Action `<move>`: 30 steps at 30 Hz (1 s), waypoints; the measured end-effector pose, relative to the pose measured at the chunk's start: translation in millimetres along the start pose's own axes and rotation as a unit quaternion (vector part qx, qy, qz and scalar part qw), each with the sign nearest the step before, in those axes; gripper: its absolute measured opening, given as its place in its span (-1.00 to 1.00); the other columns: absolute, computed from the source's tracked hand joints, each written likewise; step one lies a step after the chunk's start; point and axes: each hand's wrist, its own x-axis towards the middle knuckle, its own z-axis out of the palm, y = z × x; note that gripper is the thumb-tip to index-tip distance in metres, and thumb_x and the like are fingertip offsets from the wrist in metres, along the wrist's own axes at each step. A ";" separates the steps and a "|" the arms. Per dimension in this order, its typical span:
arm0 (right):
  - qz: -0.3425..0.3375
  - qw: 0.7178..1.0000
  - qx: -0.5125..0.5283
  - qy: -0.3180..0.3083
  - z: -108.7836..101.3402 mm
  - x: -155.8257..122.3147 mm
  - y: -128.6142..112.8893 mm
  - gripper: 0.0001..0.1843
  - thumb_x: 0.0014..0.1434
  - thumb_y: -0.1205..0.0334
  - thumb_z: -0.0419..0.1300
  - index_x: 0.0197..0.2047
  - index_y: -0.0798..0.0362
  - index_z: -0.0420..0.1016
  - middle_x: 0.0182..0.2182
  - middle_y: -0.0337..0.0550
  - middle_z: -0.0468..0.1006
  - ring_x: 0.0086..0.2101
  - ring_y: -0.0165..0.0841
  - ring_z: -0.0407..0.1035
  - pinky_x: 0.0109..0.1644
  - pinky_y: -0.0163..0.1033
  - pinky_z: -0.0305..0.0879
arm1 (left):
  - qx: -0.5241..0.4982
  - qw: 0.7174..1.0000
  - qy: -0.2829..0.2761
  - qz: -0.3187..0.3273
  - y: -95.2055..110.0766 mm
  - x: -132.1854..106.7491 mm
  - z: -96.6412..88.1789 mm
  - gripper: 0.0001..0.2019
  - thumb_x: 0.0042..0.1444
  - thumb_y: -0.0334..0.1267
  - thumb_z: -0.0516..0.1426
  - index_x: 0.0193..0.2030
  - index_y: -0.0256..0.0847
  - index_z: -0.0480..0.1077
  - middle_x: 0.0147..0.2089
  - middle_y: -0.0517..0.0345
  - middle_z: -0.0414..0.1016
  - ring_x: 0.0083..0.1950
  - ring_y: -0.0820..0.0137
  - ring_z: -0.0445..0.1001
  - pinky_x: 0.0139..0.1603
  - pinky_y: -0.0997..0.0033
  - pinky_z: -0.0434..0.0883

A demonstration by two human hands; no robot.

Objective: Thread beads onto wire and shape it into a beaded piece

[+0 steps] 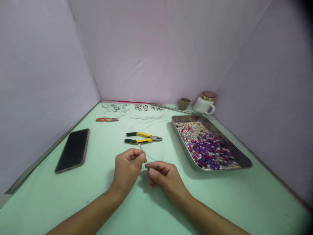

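Note:
Close together near the middle of the table, both my hands are closed in a pinch. My left hand (pixel 129 166) grips a thin wire with a few clear beads (pixel 140 147) showing above the fingertips. From there the loose wire (pixel 154 158) runs off to the right over the table. Between the thumb and forefinger of my right hand (pixel 163 176) is a small green bead (pixel 149 168), at a bit of wire by the fingertips. Just beyond my hands lie yellow and black pliers (pixel 143 137), their jaws pointing right.
To the right stands a metal tray (pixel 182 143) of mixed beads. A phone (pixel 73 150) lies left, with orange thread snips (pixel 107 119) behind it. Wire pieces (pixel 114 107), beaded rings (pixel 141 107), a brown cup (pixel 184 103) and a lidded white mug (pixel 204 103) line the back.

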 end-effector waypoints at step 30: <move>0.240 0.933 -0.063 -0.261 -17.0 -12.3 -15.0 -0.75 -0.18 0.19 0.30 -0.48 0.24 0.46 -0.59 -0.18 0.45 -0.64 -0.50 0.34 -0.61 -0.41 0.31 | 0.136 0.812 -0.521 -0.225 16.4 5.6 -22.3 -0.90 -0.35 -0.49 0.06 -0.69 -0.28 0.36 -0.74 0.30 0.26 -0.66 0.54 0.21 -0.63 0.56 0.15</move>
